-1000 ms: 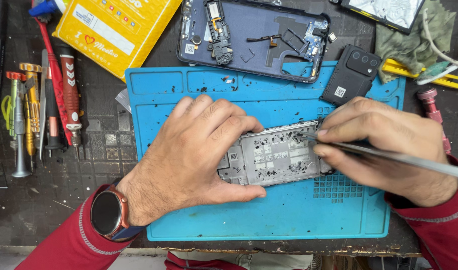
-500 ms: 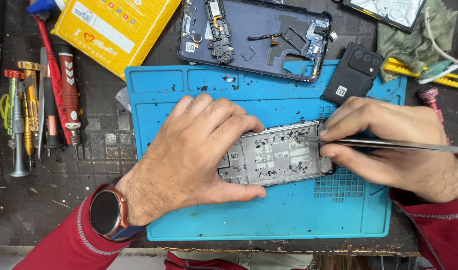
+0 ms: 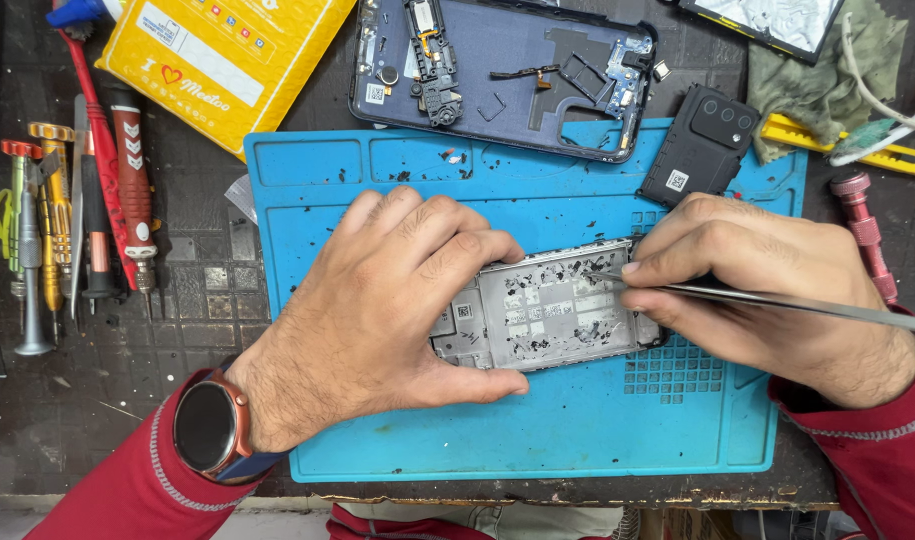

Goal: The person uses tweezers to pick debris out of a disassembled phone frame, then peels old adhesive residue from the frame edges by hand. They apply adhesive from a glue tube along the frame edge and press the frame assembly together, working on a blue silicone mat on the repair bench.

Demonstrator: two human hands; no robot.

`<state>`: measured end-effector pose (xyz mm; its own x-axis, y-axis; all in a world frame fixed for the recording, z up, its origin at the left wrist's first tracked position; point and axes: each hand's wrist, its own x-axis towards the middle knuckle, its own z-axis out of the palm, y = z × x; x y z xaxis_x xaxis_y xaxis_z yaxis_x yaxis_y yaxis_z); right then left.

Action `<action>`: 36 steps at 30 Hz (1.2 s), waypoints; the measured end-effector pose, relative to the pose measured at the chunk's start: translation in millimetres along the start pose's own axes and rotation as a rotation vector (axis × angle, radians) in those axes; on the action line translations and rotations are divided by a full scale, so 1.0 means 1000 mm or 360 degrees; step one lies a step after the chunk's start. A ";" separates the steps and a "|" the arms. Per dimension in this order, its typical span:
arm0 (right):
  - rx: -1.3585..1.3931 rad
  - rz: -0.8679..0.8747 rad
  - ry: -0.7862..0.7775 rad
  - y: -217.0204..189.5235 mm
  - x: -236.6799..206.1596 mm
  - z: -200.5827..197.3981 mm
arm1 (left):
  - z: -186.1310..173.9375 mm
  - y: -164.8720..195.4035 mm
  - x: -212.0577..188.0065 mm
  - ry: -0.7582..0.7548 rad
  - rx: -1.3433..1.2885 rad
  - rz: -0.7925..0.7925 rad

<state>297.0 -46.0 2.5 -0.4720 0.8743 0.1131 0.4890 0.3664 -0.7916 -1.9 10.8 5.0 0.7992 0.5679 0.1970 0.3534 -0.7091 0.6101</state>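
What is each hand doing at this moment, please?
Left hand: fingers spread, pressing the grey phone frame down onto the blue mat.
Right hand: closed on thin metal tweezers, tip on the frame.

Right hand (image 3: 778, 290) shifted slightly left; metal tool (image 3: 778, 298) shaft now flatter, tip further onto phone frame (image 3: 548, 310).

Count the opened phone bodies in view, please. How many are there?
2. A grey phone frame lies on the blue mat, pinned by the left hand. A dark blue phone shell lies above the mat. Others may be hidden.
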 end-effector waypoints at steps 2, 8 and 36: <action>-0.0012 -0.0005 0.0000 -0.001 0.001 0.001 | 0.000 0.000 0.000 -0.0002 -0.0005 -0.0004; -0.0005 -0.0003 0.0017 -0.005 0.004 0.001 | 0.000 0.000 -0.001 -0.0003 -0.0013 -0.0007; -0.0082 -0.0076 0.0072 -0.017 0.010 0.001 | 0.000 0.001 -0.002 -0.0020 0.0043 0.0013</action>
<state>283.5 -44.1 16.9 -0.4629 0.8684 0.1778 0.5044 0.4229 -0.7528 -3.4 9.5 5.2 0.8082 0.5567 0.1923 0.3595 -0.7249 0.5876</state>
